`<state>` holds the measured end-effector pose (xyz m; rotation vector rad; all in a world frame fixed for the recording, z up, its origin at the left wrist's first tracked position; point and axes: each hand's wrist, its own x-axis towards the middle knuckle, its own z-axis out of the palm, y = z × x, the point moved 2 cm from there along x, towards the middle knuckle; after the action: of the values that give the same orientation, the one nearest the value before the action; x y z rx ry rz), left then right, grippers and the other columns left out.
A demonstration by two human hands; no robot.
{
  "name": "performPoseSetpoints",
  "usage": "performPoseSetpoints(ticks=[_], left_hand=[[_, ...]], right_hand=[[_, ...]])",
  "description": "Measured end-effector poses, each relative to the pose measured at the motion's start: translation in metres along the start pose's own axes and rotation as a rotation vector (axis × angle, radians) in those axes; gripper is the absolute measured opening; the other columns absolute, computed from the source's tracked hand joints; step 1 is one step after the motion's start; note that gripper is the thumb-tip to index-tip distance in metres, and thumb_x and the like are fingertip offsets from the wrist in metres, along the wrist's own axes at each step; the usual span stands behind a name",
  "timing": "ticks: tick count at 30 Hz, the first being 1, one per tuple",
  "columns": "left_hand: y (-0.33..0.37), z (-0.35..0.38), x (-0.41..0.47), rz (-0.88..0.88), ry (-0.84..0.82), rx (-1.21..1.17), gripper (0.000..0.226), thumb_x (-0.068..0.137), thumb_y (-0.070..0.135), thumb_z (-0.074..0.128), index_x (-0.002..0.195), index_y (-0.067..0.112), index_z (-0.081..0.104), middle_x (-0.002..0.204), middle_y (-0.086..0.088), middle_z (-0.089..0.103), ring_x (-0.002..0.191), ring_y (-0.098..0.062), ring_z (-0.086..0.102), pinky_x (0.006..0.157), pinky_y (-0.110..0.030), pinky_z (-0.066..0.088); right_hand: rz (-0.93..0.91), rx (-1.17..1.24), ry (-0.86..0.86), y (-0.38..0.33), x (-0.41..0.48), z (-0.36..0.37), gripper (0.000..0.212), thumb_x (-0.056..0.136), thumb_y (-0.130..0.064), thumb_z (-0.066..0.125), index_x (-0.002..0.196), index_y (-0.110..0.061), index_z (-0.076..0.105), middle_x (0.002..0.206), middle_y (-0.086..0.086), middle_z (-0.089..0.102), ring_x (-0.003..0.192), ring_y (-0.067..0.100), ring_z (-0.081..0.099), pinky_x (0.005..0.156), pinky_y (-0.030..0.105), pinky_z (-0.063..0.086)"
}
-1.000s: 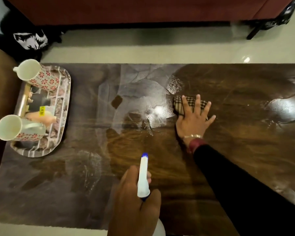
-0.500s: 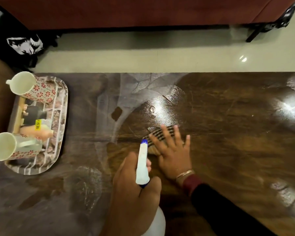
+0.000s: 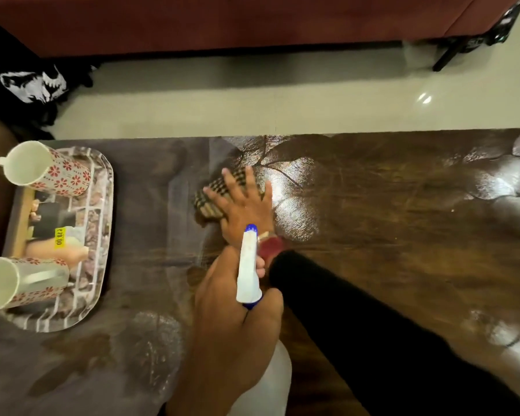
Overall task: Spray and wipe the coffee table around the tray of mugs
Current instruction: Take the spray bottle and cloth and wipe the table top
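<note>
- The fingers (image 3: 233, 183) of the right hand (image 3: 243, 210) are spread out pretty much straight and pressed flat on the checked cloth (image 3: 212, 195). Nothing is gripped; the cloth is just pinned under the palm.
- The cloth sticks out past the fingertips on the left, and its long axis is angled up and to the right.
- Right of the fingers a wet sheen (image 3: 291, 205) can be seen. Left of them a hazy strip (image 3: 156, 220) of coffee table (image 3: 403, 235) looks not yet wiped, judging by how dull it is.
- Key relation: the tray (image 3: 107, 205) lies further left past that strip, well apart from the fingertips. Its long axis runs crosswise to a leftward stroke, so its long edge would be met side-on, and the mugs (image 3: 51, 172) are lying on it.
- Just behind the wrist, the spray bottle (image 3: 248, 265) is wrapped by the curled fingers of the left hand (image 3: 231, 331), nozzle aimed over the right wrist.
- Neither hand can clearly be called nearer the tray, but the cloth is under the right one.
- Compared with half a second ago, the cloth hand is further from the person and a bit left of the nozzle. A second ago it was off to the right. The bottle is held the same way.
</note>
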<state>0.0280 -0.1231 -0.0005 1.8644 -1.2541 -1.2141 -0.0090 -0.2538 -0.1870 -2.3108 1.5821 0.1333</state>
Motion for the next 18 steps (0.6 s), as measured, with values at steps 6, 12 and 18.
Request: performPoseSetpoints(ticks=[6,12,18], left_hand=[[-0.005,-0.003,0.016,-0.017,0.015,-0.045,0.03,0.062,0.019,0.064,0.09,0.027,0.06,0.08,0.003,0.062,0.059,-0.031,0.063,0.059,-0.058,0.055],[-0.024,-0.012,0.012,0.023,-0.001,-0.034,0.026,0.064,0.018,0.063,0.089,0.025,0.058,0.079,0.002,0.06,0.06,-0.028,0.062,0.056,-0.056,0.055],[-0.033,-0.024,0.001,-0.011,0.055,0.001,0.03,0.067,0.022,0.062,0.095,0.031,0.059,0.085,0.006,0.062,0.066,-0.026,0.064,0.061,-0.05,0.058]], right_hand=[[0.218,0.019,0.129,0.106,-0.06,0.0,0.076,0.086,-0.043,0.055,0.155,-0.054,0.028,0.173,-0.002,0.012,0.158,0.039,0.007,0.113,0.078,0.012],[0.721,0.186,0.142,0.194,0.034,-0.061,0.071,0.093,-0.042,0.05,0.157,-0.051,0.023,0.173,0.0,0.008,0.156,0.047,0.003,0.115,0.078,0.007],[0.225,0.041,0.069,0.018,0.081,-0.028,0.072,0.093,-0.045,0.051,0.158,-0.052,0.021,0.173,-0.003,0.007,0.156,0.045,-0.002,0.117,0.076,0.001]])
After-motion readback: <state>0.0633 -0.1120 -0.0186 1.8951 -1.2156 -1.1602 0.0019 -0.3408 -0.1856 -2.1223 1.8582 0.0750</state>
